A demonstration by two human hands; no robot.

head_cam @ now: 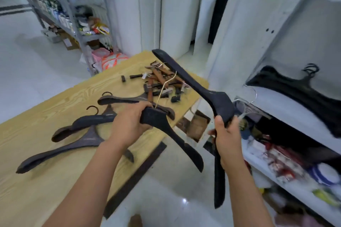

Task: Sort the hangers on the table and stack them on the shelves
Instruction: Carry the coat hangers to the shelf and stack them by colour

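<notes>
My left hand (pixel 129 123) grips a black hanger (pixel 171 132) with a gold hook at its middle, just off the table's right edge. In the air between table and shelves, my right hand (pixel 227 134) grips a second black hanger (pixel 199 86) near its middle; one arm points up and left, the other hangs down. Three dark brown hangers (pixel 81 140) lie on the wooden table (pixel 46 180). A pile of brown and black clip hangers (pixel 162 83) sits at the table's far end. Several black hangers (pixel 295 88) are stacked on a white shelf (pixel 276 101) at the right.
The white shelf unit at the right holds mixed goods (pixel 276 160) on its lower levels. A metal rack (pixel 73 11) full of packets stands at the far left, with pink bags (pixel 108 59) beside the table's far end. White floor (pixel 175 199) lies between table and shelves.
</notes>
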